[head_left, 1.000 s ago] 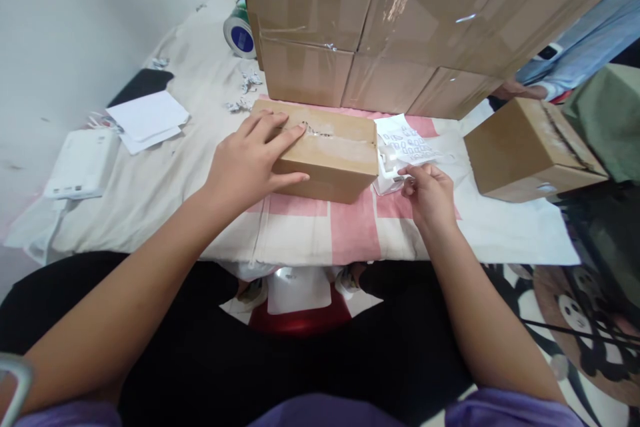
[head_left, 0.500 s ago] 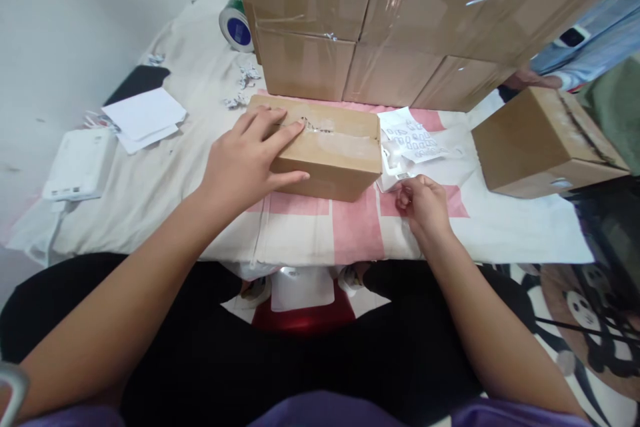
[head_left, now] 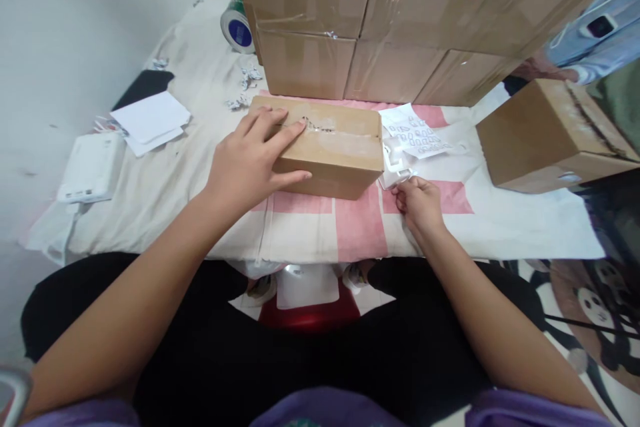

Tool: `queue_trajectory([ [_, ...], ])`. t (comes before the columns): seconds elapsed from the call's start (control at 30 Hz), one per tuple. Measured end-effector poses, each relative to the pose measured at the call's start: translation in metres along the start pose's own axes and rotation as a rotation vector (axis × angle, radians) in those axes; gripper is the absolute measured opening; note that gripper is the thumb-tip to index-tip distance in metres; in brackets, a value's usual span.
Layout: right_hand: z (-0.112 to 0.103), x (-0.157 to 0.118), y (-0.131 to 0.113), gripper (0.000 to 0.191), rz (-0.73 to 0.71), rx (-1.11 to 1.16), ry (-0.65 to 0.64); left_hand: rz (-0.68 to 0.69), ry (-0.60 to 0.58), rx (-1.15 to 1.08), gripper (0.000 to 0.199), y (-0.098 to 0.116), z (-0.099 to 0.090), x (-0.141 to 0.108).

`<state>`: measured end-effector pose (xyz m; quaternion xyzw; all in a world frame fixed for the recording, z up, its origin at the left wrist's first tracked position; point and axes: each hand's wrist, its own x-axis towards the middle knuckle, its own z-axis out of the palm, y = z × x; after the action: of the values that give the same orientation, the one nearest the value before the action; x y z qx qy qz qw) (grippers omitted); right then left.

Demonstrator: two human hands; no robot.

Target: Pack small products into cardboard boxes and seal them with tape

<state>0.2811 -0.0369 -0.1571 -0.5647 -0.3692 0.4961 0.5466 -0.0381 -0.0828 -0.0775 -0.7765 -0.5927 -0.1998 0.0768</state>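
A closed cardboard box (head_left: 345,147) lies in front of me, with clear tape and a torn patch along its top. My left hand (head_left: 257,150) rests on its left end, fingers spread over the top and thumb against the front side. Beside the box's right end is a white plastic piece (head_left: 395,172) that looks like a tape dispenser, partly hidden by the box. My right hand (head_left: 419,201) is closed in a pinch at its near right corner. The fingertips are curled, so exactly which part they grip is hard to see.
Stacked taped cardboard boxes (head_left: 400,27) stand behind. A printed paper sheet (head_left: 417,133) lies right of the box. Another box (head_left: 545,140) sits at the right near a person's sleeve (head_left: 595,47). On the left are white cards (head_left: 153,117), a white power device (head_left: 93,167) and a can (head_left: 237,30).
The view has shifted slightly. Both hands keep nearly the same places on the box and at the white piece. The other person's arm at the upper right has moved a little.
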Motion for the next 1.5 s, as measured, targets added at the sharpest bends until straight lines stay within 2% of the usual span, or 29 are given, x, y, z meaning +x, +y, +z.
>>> queue_trajectory([
  [0.1, 0.000, -0.002, 0.004, 0.035, -0.042, -0.009, 0.005, 0.009, 0.016, 0.002, 0.070, 0.000, 0.001, -0.001],
  [0.2, 0.001, -0.010, -0.002, 0.038, -0.094, 0.012, -0.006, 0.011, 0.026, 0.003, 0.068, 0.001, 0.000, -0.002],
  [0.47, 0.017, -0.052, -0.045, 0.047, -0.566, -0.156, -0.151, 0.026, 0.011, 0.003, 0.070, 0.001, -0.002, 0.000],
  [0.57, 0.025, -0.067, -0.052, 0.041, -0.675, -0.201, -0.267, 0.051, 0.151, 0.001, 0.066, 0.002, 0.007, -0.007],
  [0.7, 0.031, -0.083, -0.056, 0.034, -0.758, -0.259, -0.406, 0.043, 0.401, -0.016, 0.041, 0.013, 0.024, -0.030],
  [0.8, 0.030, -0.089, -0.057, 0.029, -0.792, -0.291, -0.514, -0.015, 0.478, -0.036, 0.032, 0.024, 0.028, -0.045],
  [0.87, 0.028, -0.090, -0.056, 0.025, -0.806, -0.331, -0.591, -0.006, 0.503, -0.092, 0.029, 0.029, 0.026, -0.050],
  [0.97, 0.028, -0.089, -0.055, 0.023, -0.816, -0.387, -0.648, 0.113, 0.438, -0.307, 0.027, 0.036, 0.023, -0.051],
  [1.07, 0.028, -0.088, -0.054, 0.020, -0.824, -0.393, -0.649, 0.179, 0.238, -0.667, 0.033, 0.046, 0.024, -0.053],
  [1.17, 0.029, -0.089, -0.053, 0.015, -0.837, -0.401, -0.660, 0.096, 0.051, -1.030, 0.045, 0.059, 0.027, -0.057],
  [1.27, 0.030, -0.091, -0.051, 0.012, -0.816, -0.406, -0.692, -0.067, -0.058, -1.316, 0.049, 0.069, 0.026, -0.061],
  [1.33, 0.029, -0.092, -0.049, 0.011, -0.782, -0.408, -0.716, -0.151, -0.079, -1.388, 0.046, 0.072, 0.024, -0.063],
  [1.4, 0.029, -0.093, -0.048, 0.011, -0.754, -0.417, -0.745, -0.187, -0.050, -1.352, 0.033, 0.073, 0.022, -0.063],
  [1.5, 0.030, -0.091, -0.047, 0.011, -0.729, -0.454, -0.823, -0.142, 0.025, -1.207, 0.010, 0.070, 0.020, -0.061],
])
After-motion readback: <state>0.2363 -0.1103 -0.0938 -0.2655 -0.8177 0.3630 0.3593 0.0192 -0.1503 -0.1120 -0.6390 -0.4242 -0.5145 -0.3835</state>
